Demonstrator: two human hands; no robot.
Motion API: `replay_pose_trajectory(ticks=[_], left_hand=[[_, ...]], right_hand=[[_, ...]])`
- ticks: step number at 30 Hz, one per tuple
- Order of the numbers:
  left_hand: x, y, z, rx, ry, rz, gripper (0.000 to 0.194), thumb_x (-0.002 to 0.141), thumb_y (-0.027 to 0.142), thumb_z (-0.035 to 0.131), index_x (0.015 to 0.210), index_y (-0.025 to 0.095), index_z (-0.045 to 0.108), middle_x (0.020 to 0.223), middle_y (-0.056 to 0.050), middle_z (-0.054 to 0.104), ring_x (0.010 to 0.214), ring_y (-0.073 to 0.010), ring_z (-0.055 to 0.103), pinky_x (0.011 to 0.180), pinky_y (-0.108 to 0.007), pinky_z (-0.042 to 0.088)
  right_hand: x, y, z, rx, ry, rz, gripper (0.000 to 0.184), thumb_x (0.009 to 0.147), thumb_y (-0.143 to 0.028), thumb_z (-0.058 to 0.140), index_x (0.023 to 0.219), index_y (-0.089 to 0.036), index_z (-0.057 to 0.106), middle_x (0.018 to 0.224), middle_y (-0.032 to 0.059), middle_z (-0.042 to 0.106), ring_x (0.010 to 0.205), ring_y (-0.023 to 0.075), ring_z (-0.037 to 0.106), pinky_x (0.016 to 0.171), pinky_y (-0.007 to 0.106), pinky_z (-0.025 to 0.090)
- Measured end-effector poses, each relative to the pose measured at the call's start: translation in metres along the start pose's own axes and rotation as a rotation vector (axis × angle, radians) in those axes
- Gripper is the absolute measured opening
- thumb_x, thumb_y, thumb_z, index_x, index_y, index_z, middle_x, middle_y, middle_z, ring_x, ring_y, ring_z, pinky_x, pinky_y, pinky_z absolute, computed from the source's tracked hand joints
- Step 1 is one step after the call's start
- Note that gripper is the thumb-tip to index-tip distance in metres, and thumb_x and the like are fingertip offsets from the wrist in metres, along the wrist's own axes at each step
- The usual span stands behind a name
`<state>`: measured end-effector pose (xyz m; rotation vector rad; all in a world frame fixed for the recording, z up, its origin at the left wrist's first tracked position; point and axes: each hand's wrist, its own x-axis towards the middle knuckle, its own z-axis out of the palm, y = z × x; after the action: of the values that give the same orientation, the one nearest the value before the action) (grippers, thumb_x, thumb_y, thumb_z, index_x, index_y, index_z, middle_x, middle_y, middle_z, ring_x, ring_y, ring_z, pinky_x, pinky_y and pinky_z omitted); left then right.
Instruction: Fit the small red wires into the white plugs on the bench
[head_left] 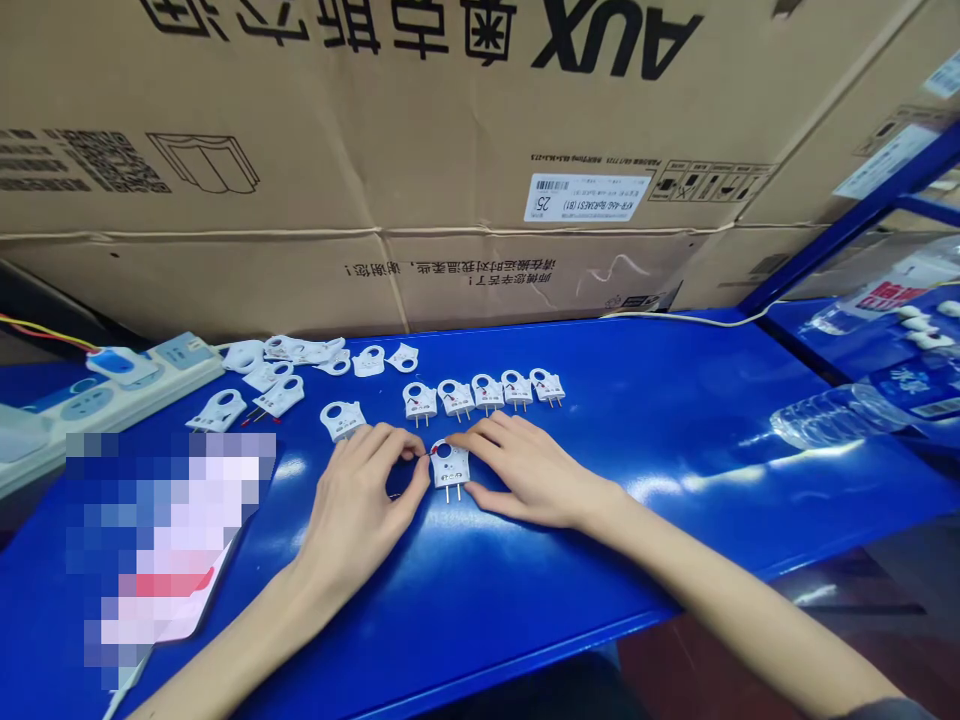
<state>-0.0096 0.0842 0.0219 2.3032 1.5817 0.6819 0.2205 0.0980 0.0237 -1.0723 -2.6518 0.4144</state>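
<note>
Head view: the right hand (525, 470) grips a white plug (451, 468) between forefinger, at its upper edge, and thumb, at its lower right. The plug lies on the blue table (600, 620) in front of the person, ring end away, two metal pins pointing toward the near edge. The left hand (375, 475) has thumb and forefinger brought together at the plug's left edge, beside a thin dark wire; whether these fingers pinch the wire or the plug cannot be told.

Just behind the left hand lies a single white plug (343, 419), partly covered by the fingers. Beyond the right hand, a row of five white plugs (487, 393) stands side by side, pins facing the person. To the left rear, white plug parts (300, 350) lie loosely, some overlapping.

At far left are a power strip (169, 365) and, nearer, a flat device (217, 560), its face pixelated. A large cardboard box (375, 190) with upside-down print backs the table. Plastic bottles (832, 415) lie at right, near a blue metal frame (847, 215).
</note>
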Motion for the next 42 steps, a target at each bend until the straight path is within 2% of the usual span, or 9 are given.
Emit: replay_pose_trajectory(ticks=[4,9,14,21,28,33,36,42], left_hand=[[0.0,0.002,0.001,-0.044,-0.048,0.033,0.022,0.097,0.034,0.048,0.09,0.022,0.065,0.091,-0.004,0.069,0.089,-0.0223,0.06,0.081,-0.039,0.043],[0.0,0.003,0.0,-0.051,-0.101,0.012,0.019,0.095,0.033,0.049,0.086,0.022,0.061,0.086,-0.002,0.066,0.085,-0.0212,0.058,0.08,-0.038,0.041],[0.0,0.004,-0.002,-0.076,-0.109,-0.007,0.02,0.095,0.035,0.048,0.084,0.023,0.06,0.085,-0.003,0.066,0.084,-0.0216,0.057,0.08,-0.039,0.042],[0.004,0.006,-0.007,-0.194,-0.135,-0.095,0.021,0.089,0.038,0.048,0.077,0.024,0.057,0.079,-0.002,0.064,0.078,-0.0205,0.058,0.074,-0.036,0.047],[0.004,0.008,-0.009,-0.168,-0.128,-0.105,0.016,0.086,0.034,0.048,0.076,0.024,0.055,0.079,-0.001,0.064,0.077,-0.0201,0.059,0.075,-0.036,0.046],[0.003,0.008,-0.01,-0.183,-0.151,-0.217,0.015,0.085,0.037,0.051,0.078,0.025,0.058,0.073,0.002,0.066,0.071,-0.0194,0.06,0.069,-0.033,0.045],[0.003,0.008,-0.01,-0.248,-0.166,-0.238,0.014,0.084,0.037,0.053,0.079,0.025,0.058,0.073,0.002,0.067,0.071,-0.0186,0.061,0.067,-0.031,0.045],[0.003,0.008,-0.007,-0.264,-0.173,-0.223,0.011,0.083,0.034,0.052,0.081,0.024,0.057,0.064,0.006,0.054,0.061,-0.0142,0.051,0.061,-0.027,0.04]], right_hand=[[0.0,0.001,-0.001,0.002,-0.001,-0.008,0.046,0.101,-0.034,0.058,0.143,-0.017,0.053,0.125,0.012,0.066,0.113,0.0274,0.056,0.095,0.043,0.049],[0.0,0.001,-0.002,0.003,0.022,-0.045,0.046,0.099,-0.033,0.06,0.142,-0.019,0.054,0.128,0.0102,0.066,0.112,0.0264,0.054,0.094,0.042,0.049],[0.0,0.001,-0.001,-0.006,0.066,-0.068,0.041,0.098,-0.03,0.06,0.138,-0.019,0.057,0.127,0.0093,0.068,0.11,0.0263,0.054,0.091,0.041,0.048],[0.0,0.002,0.0,-0.038,0.102,-0.08,0.041,0.098,-0.027,0.058,0.138,-0.018,0.057,0.128,0.01,0.069,0.111,0.0271,0.055,0.09,0.042,0.047],[0.0,0.002,0.001,-0.039,0.121,-0.083,0.041,0.098,-0.03,0.059,0.137,-0.018,0.057,0.126,0.0092,0.07,0.11,0.0263,0.056,0.088,0.041,0.048],[0.0,0.002,0.001,-0.023,0.147,-0.081,0.042,0.098,-0.029,0.058,0.138,-0.016,0.058,0.125,0.0089,0.07,0.109,0.0258,0.057,0.088,0.04,0.048],[0.0,0.002,0.001,-0.026,0.148,-0.087,0.041,0.097,-0.029,0.059,0.136,-0.016,0.058,0.124,0.0082,0.071,0.108,0.0252,0.057,0.088,0.04,0.048],[0.001,0.001,0.003,-0.058,0.146,-0.103,0.042,0.097,-0.032,0.062,0.135,-0.016,0.059,0.122,0.0085,0.071,0.105,0.025,0.058,0.085,0.039,0.048]])
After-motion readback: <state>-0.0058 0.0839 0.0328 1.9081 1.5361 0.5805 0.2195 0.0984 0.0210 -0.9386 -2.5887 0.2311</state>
